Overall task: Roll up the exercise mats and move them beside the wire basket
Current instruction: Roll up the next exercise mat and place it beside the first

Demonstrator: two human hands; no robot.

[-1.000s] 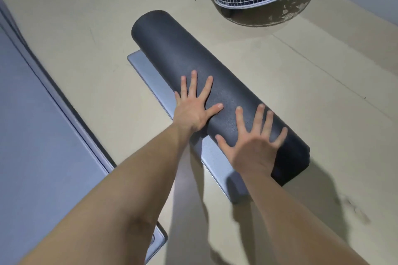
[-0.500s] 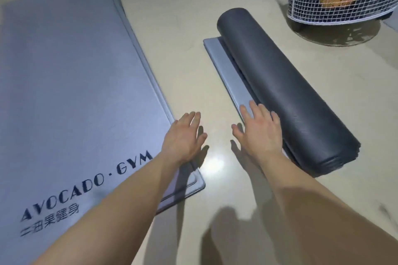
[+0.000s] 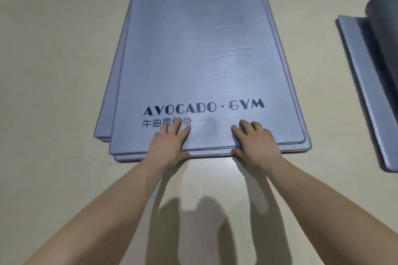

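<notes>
Both hands are down at the near edge of the top mat (image 3: 200,49), the grey-blue one with the AVOCADO · GYM lettering (image 3: 203,107) across it. That top mat lies flat and unrolled on a stack of exercise mats (image 3: 103,127) spread on the beige floor (image 3: 53,71), and the lower ones peek out past its left and near edges. The left hand (image 3: 168,148) sits just below the lettering, its fingers (image 3: 172,130) close together and laid over the mat's surface, thumb tucked along the near edge, pinching it. The right hand (image 3: 256,146) is beside it on the same edge, fingers bent on top and thumb against the rim, gripping too. Well off to the right of the top mat sits a dark rolled mat (image 3: 383,8), its flat tail trailing along the floor.
</notes>
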